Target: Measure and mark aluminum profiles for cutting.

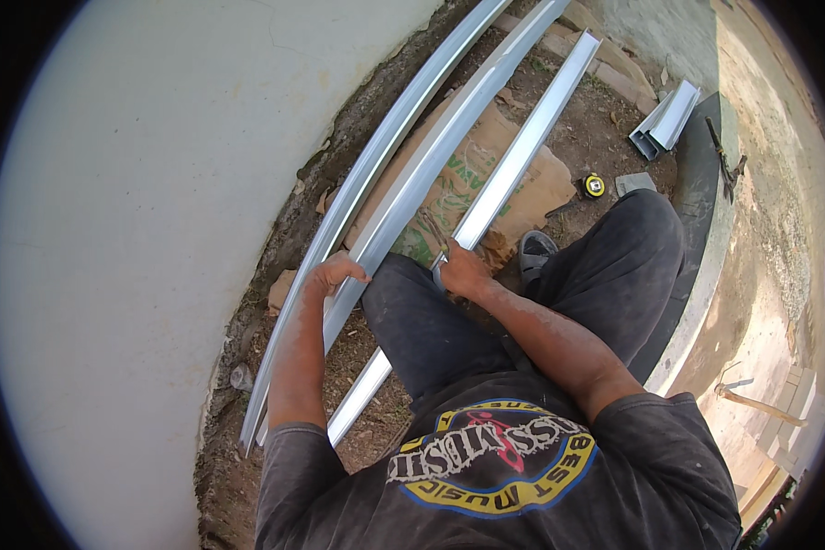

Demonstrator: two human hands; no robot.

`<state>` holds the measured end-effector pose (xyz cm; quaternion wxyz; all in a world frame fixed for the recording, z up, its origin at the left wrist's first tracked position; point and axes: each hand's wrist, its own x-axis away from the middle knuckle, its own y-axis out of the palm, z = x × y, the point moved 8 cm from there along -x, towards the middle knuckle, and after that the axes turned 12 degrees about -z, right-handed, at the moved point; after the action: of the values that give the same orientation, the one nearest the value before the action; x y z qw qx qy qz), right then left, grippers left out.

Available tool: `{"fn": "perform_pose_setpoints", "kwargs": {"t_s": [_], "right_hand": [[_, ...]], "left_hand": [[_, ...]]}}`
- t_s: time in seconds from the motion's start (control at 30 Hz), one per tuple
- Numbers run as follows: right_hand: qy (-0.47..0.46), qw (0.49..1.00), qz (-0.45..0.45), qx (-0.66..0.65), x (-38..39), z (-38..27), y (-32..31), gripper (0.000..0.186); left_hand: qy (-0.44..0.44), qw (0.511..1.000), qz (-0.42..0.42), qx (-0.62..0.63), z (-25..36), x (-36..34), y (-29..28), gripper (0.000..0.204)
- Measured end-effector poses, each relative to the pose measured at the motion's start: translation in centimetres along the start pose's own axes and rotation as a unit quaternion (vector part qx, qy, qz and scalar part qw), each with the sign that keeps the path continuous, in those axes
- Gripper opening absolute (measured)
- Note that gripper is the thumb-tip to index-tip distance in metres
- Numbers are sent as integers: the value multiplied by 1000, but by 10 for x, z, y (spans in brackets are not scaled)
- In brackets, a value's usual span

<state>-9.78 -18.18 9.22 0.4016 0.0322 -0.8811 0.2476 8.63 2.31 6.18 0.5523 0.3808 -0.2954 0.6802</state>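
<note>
Three long silvery metal channels run from the far top toward the lower left. My left hand [341,269] is closed over the edge of the middle channel [403,197], just left of my knee. Beyond it to the left lies another channel [362,179], close to the wall. In my right hand [465,269] is a pliers-like tool [434,226], its slim metal jaws pointing away from me and a bit of blue showing by the fingers. That hand is right beside the third channel [522,147], which passes under my leg; whether the tool touches it I cannot tell.
A flattened brown paper sack [541,183] lies on the dirt beneath the channels. A yellow-and-black tape measure [593,186] and a small grey flat piece [634,182] sit beyond my right foot. Short channel offcuts [667,119] lie near a curb [697,220]. A pale wall [156,229] bounds the left.
</note>
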Motion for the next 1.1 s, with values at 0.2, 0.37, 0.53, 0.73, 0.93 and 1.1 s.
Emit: {"fn": "perform_pose_setpoints", "kwargs": {"t_s": [0.2, 0.37, 0.53, 0.73, 0.93, 1.1], "right_hand": [[-71, 991, 20, -114, -7, -3, -3, 69], [-99, 978, 8, -183, -15, -10, -8, 70], [-120, 974, 36, -189, -12, -10, -9, 70], [-126, 977, 41, -165, -9, -12, -13, 70], [-140, 974, 51, -168, -12, -14, -13, 69], [-180, 968, 76, -155, -14, -17, -16, 66]], "left_hand": [[12, 999, 23, -24, 0, 5, -2, 68], [-33, 992, 95, -72, 14, 16, 6, 74], [-50, 990, 96, -93, 28, 26, 13, 80], [-58, 992, 84, -71, 23, 26, 11, 85], [-47, 991, 97, -75, 19, 23, 4, 81], [-64, 993, 54, -84, 13, 18, 5, 90]]}}
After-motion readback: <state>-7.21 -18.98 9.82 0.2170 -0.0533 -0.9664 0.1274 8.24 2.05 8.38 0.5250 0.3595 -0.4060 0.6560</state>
